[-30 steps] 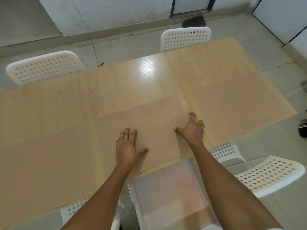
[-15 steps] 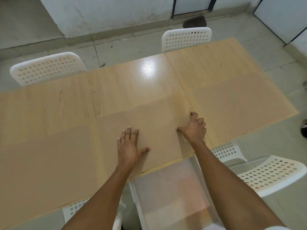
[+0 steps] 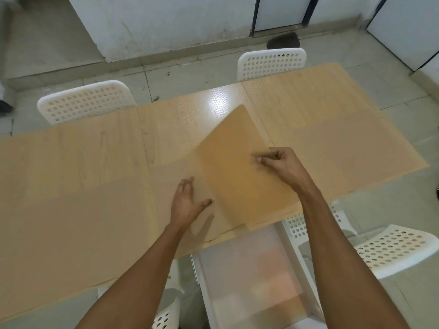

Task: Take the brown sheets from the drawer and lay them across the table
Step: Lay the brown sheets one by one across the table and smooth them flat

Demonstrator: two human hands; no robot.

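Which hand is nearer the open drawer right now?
Left. The left hand hangs open over the table's near edge, just beyond the drawer. The right hand is farther up the table, pinching the raised brown sheet.

free: bare table (image 3: pixel 185 124) strip at centre far side | obstacles: lifted brown sheet (image 3: pixel 237 167), white chairs (image 3: pixel 88 103) beyond

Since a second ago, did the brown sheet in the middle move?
Yes. The brown sheet lay flat on the table; now the right hand pinches its right edge, lifted and tilted toward the far white chair.
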